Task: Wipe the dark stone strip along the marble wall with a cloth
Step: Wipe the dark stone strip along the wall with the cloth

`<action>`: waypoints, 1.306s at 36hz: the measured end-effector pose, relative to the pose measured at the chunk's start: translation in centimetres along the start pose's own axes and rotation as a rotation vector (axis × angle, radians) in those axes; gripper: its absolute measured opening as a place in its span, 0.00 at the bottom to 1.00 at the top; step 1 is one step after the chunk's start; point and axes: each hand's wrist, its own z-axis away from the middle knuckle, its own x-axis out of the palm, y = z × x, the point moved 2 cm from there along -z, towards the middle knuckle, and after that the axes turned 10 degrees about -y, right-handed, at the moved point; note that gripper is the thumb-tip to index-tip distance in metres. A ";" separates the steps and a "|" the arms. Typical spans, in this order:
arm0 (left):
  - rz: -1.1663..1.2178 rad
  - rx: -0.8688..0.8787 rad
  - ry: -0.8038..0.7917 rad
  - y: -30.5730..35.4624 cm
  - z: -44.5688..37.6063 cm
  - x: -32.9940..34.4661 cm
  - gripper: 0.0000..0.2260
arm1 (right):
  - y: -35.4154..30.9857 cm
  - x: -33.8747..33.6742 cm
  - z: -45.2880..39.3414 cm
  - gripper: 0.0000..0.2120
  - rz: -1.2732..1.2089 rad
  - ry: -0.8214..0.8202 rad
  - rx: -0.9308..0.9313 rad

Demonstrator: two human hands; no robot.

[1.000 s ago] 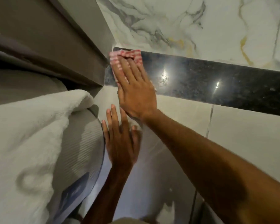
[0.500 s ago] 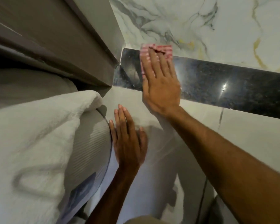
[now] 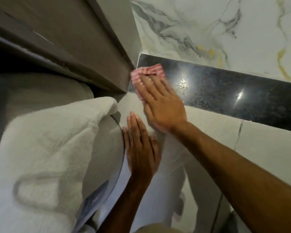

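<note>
A dark speckled stone strip (image 3: 225,91) runs across the base of the white marble wall (image 3: 217,31), from the corner out to the right. My right hand (image 3: 160,105) lies flat on the strip's left end and presses a red-and-white checked cloth (image 3: 149,72) against it, close to the corner. Most of the cloth is hidden under the fingers; the hand is blurred. My left hand (image 3: 141,148) rests flat on the pale floor tile below, fingers together, holding nothing.
A grey door frame (image 3: 91,47) meets the strip at the corner on the left. A white fluffy mat (image 3: 45,148) and a ribbed grey mat (image 3: 104,152) lie just left of my left hand. Pale glossy floor tiles (image 3: 267,148) extend to the right.
My right hand slid the cloth right along the strip, then back left toward the corner. My left hand stayed flat on the tile.
</note>
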 end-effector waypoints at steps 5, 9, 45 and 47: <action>0.010 -0.027 0.022 0.0 0.4 -0.4 0.28 | 2.1 0.8 4.4 0.30 0.175 -0.017 -0.351; -0.048 0.008 0.000 0.0 0.2 -0.9 0.29 | 6.3 -0.5 7.4 0.30 0.114 0.082 -0.142; 0.002 0.098 -0.045 -0.4 -0.1 -0.3 0.29 | 2.6 2.6 6.2 0.32 0.127 0.111 -0.011; 0.021 0.104 -0.039 -0.6 -0.2 -0.2 0.29 | 4.5 2.4 7.5 0.32 0.089 0.149 0.078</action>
